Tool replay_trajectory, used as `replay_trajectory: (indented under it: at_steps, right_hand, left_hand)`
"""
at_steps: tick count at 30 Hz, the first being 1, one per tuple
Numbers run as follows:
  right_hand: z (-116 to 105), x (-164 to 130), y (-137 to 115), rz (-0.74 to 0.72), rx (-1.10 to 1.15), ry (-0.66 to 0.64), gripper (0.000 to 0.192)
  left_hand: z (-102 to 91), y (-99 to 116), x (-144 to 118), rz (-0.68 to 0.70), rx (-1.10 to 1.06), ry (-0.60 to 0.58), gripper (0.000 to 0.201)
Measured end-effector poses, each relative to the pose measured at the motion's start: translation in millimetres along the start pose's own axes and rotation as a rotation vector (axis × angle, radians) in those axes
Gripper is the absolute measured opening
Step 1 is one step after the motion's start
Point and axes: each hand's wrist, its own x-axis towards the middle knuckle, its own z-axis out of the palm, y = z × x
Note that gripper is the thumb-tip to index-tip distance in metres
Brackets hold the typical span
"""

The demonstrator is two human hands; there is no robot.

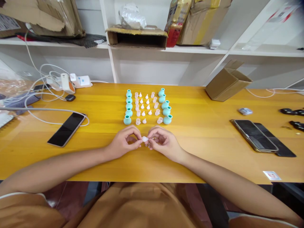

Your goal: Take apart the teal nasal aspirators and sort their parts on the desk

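My left hand and my right hand meet above the near middle of the yellow wooden table. Together their fingertips pinch a small white plastic piece. Just beyond the hands, small parts stand in neat columns: teal vase-shaped pieces on the left, more teal pieces on the right, pale pink cups and tiny white cones between them.
A black phone lies at the left with white cables and a power strip behind. Two dark phones lie at the right, near a cardboard box. Shelves with boxes rise behind.
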Motion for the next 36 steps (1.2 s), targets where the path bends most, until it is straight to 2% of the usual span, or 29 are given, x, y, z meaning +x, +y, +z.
replay_trajectory:
  at_steps: [6,19,23,26,30,33,36]
  right_hand:
    - [-0.5,1.4,0.7,0.013,0.031,-0.021,0.023]
    - [-3.2,3.1,-3.3,-0.059,-0.078,-0.023,0.012]
    - [-28.1,11.7,-24.2,-0.125,-0.292,-0.014,0.006]
    - [-58.0,19.4,-38.7,-0.134,-0.469,-0.103,0.007]
    - [-88.6,27.4,-40.7,-0.056,-0.641,-0.202,0.003]
    - [-96.1,30.0,-37.0,0.0,-0.693,-0.222,0.003]
    - [-93.1,29.4,-37.9,0.009,-0.655,-0.212,0.005]
  left_hand:
    - [1.3,1.6,1.4,-0.027,-0.08,-0.012,0.019]
    - [1.9,1.4,-0.7,-0.032,-0.04,-0.02,0.014]
    - [0.1,1.8,0.7,0.042,0.05,0.021,0.009]
    - [-4.7,1.1,3.5,0.108,0.231,0.002,0.004]
    - [-11.1,-3.7,7.1,0.161,0.426,-0.052,0.008]
    - [-13.0,-6.9,8.2,0.183,0.491,-0.068,0.008]
    - [-12.9,-6.9,7.7,0.203,0.52,-0.096,0.01]
